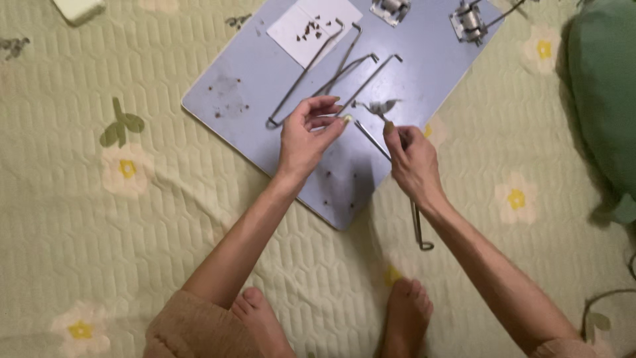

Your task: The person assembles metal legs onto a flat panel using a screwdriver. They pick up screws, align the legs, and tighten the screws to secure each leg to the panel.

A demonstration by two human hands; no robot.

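Note:
A pale blue board (265,73) lies on a quilted floral bedcover. My left hand (306,136) hovers over it, thumb and forefinger pinching a small pale piece (347,119). My right hand (412,159) grips a thin tool whose metal tip (379,107) points toward the left fingers. A long metal rod (397,179) runs under my right hand and off the board's corner. Several bent wire legs (331,69) lie on the board beyond my hands.
A white paper (311,23) with small dark screws rests on the board's far side, beside two metal hinge brackets (469,20). A green cushion (603,99) sits at right. My bare feet (404,318) rest near the bottom edge. A cable (606,298) curls at lower right.

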